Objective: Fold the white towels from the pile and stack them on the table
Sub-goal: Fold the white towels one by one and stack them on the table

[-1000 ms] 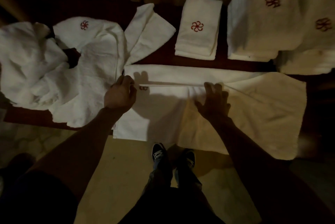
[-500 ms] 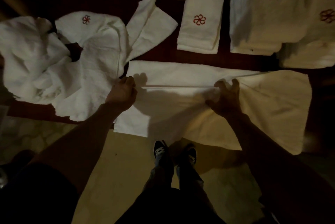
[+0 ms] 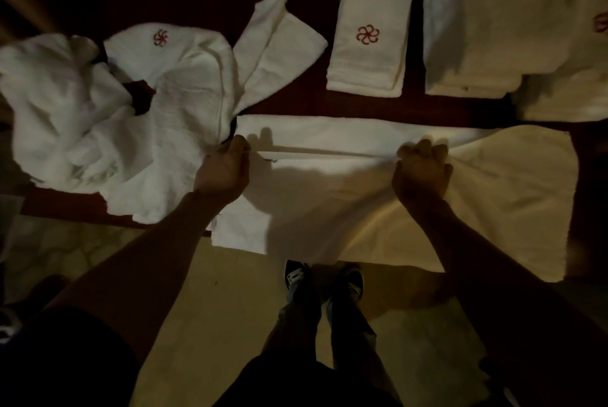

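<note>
Dark sleeve (image 3: 65, 360), dark trousers (image 3: 296, 341), black sneakers (image 3: 295, 275) with white laces.

- The view is dim throughout. The corners and lower edge sink to near black, and both forearms show as dark shapes with little detail.
- The white cloth is brightest. The pile (image 3: 82, 117) at the left end of the table (image 3: 362, 107) looks cool white. The spread towel (image 3: 329, 209) along the near edge turns warm yellow toward the right end.
- The left hand (image 3: 222, 173) throws a hard-edged shadow rightward and toward the far edge onto the spread towel, so the light comes from the near left.
- The right hand (image 3: 421, 173) is darker and murky.
- The bare dark red tabletop is barely lit.
- The pile looks soft and smeared, while the red emblem on the folded towel (image 3: 368, 41) at the far edge is fairly crisp.
- Wide-angle distortion stretches and tilts the stacks at the far right corner.
</note>
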`<state>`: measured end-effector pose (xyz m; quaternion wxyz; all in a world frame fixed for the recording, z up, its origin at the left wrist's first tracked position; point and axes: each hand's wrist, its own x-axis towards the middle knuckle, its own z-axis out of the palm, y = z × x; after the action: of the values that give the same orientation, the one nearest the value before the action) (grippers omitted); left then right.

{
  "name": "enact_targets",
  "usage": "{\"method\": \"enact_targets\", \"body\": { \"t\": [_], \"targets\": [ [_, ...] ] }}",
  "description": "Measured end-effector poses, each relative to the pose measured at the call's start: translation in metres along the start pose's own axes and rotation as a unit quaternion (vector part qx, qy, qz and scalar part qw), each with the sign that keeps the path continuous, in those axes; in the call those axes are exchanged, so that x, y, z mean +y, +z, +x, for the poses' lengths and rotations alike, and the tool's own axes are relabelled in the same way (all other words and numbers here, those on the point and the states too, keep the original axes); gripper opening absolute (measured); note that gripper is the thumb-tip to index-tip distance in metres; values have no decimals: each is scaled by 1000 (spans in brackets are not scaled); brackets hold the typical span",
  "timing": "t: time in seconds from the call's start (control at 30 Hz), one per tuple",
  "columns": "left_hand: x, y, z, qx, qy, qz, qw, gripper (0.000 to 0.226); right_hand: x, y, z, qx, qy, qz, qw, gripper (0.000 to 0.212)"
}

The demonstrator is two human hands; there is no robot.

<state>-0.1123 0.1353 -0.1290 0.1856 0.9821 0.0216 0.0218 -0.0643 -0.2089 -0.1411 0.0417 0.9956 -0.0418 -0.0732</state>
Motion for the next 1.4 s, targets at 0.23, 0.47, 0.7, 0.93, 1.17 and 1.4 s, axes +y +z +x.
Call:
{"method": "enact_targets", "body": {
  "t": [0.23, 0.47, 0.7, 0.93, 1.17, 1.4],
  "targets": [
    [-2, -1, 5, -8, 25, -25, 999, 13, 9, 3, 0, 79, -78, 105, 988, 32],
    [1, 1, -2, -21, -10, -8, 1000, 12, 11, 23, 0, 86, -79, 176, 977, 43],
    [-1, 6, -4, -21, -36, -9, 999, 10, 13, 25, 3, 98, -56, 136, 984, 25],
    [-9, 1, 2, -22, -12, -48, 999, 8, 9, 9, 10, 133, -29, 84, 987, 23],
    [-4, -5, 0, -28, -52, -70, 996, 9, 10, -16, -22, 178, -107, 173, 963, 17],
    [-1, -6, -3, -31, -73, -37, 996, 12, 20, 3, -59, 14, -166, 164, 972, 9]
  ]
}}
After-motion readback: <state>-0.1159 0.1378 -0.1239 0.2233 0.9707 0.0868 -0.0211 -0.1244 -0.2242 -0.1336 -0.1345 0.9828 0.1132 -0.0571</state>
